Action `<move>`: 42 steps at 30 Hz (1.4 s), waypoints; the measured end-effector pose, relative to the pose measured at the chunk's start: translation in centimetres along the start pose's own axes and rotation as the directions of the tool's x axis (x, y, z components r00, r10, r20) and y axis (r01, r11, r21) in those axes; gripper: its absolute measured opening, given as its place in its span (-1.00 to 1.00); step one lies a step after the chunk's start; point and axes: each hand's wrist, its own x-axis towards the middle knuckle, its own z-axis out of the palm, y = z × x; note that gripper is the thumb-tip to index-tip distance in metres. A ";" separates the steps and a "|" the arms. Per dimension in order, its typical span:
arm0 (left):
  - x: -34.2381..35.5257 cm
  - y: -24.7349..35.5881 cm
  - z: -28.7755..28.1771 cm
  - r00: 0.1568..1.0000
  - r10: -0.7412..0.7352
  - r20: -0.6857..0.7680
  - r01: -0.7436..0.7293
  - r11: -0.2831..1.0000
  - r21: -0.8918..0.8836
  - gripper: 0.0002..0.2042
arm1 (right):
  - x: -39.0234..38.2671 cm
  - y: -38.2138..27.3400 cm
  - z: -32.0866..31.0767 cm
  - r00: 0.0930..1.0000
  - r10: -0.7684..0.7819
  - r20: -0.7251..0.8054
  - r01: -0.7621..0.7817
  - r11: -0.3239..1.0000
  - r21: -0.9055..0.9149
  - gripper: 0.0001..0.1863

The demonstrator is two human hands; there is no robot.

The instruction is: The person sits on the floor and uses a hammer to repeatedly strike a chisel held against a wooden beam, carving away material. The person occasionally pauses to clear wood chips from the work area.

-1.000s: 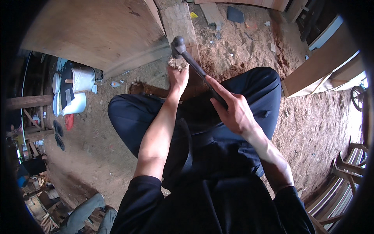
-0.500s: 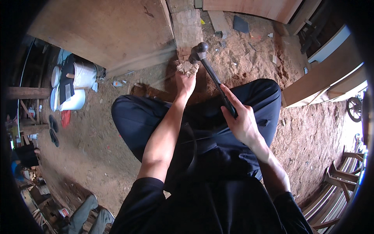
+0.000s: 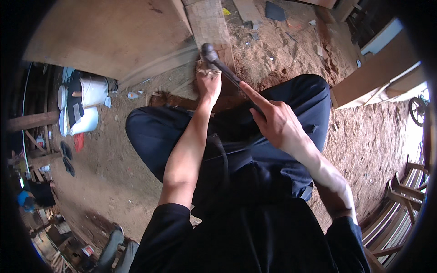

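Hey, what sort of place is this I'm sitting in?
Most likely a woodworking workshop: your right hand holds a hammer, a big wooden panel stands at upper left, and scraps litter the brown floor.

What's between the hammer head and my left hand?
In the head view, the pale top of the held piece shows between the hammer head and your left hand; whether top and hammer head touch is unclear.
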 end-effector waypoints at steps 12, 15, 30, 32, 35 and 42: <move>-1.1 2.3 0.5 0.996 -0.001 -0.085 -0.014 0.984 -0.176 -0.83 | 0.1 1.4 1.5 0.992 -0.086 -0.092 0.080 0.995 -0.066 -0.20; -0.7 2.2 0.3 0.993 0.025 -0.111 -0.039 0.992 -0.121 -0.82 | -0.1 1.1 0.3 0.996 -0.060 -0.073 0.058 0.998 -0.033 -0.21; -1.8 2.8 -0.6 0.982 -0.190 -0.002 0.186 0.967 -0.176 -0.61 | -0.2 -0.9 -0.6 0.979 -0.173 -0.104 0.169 0.985 -0.044 -0.26; -1.7 2.0 -0.7 0.984 -0.173 -0.029 0.163 0.963 -0.216 -0.66 | 0.1 -3.0 -2.1 0.987 -0.127 -0.098 0.133 0.990 0.050 -0.24; -1.0 2.2 -0.4 0.990 -0.141 -0.004 0.138 0.972 -0.191 -0.75 | 0.5 -1.6 -0.7 0.960 -0.182 -0.212 0.202 0.976 0.078 -0.24; -3.6 -1.9 0.0 1.000 0.024 0.006 -0.025 0.991 0.128 -0.71 | -0.3 1.3 0.1 0.998 -0.051 0.024 0.053 0.994 -0.091 -0.31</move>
